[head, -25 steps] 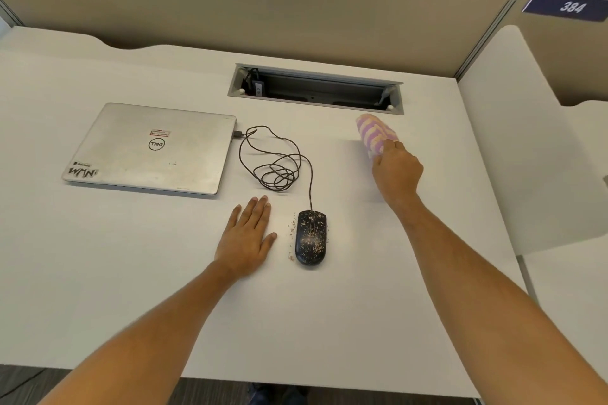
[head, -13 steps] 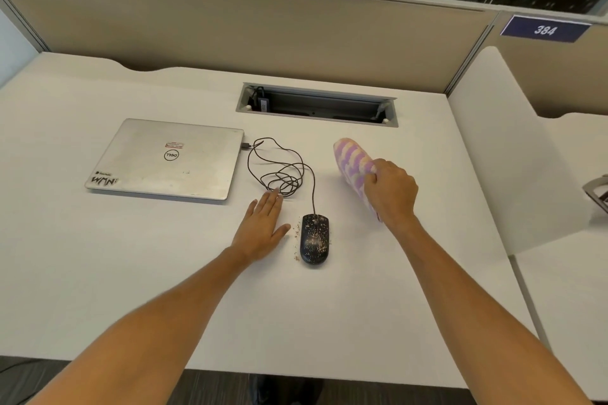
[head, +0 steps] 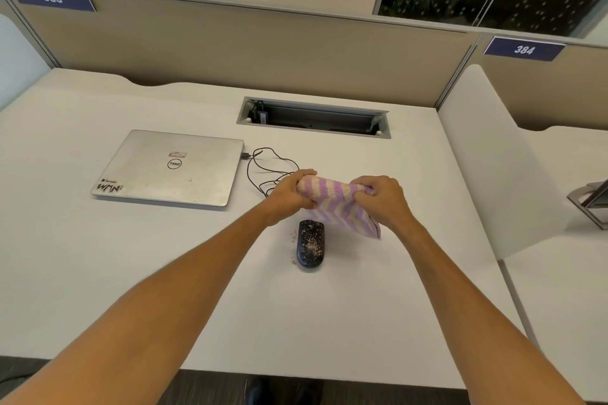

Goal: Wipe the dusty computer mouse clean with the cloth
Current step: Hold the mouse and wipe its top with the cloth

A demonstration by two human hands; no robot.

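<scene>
the mouse (head: 310, 244) sits on the desk (head: 131, 273) near its middle, black and speckled all over with pale crumbs, with a few more loose grains on the desk at its 9 o'clock side. its cord (head: 263, 168) runs off toward 12 o'clock, coils, and plugs into the closed laptop (head: 167, 168) at about 10 o'clock. both hands are raised just beyond the mouse: the left hand (head: 289, 189) is clamped on one end of the striped cloth (head: 335, 204) and the right hand (head: 383, 199) is pinched on the other, so the cloth hangs between them, its lower corner drooping at the mouse's 2 o'clock. whether it touches the mouse i cannot tell.

the cloth looks soft, fluffy and light, so it should bunch easily into a pad for one hand. the mouse is probably light, hard and smooth, and likely to skate under a wipe, so it seems best pinned by its sides with the free hand. the crumbs look loose and may scatter across the desk.
</scene>
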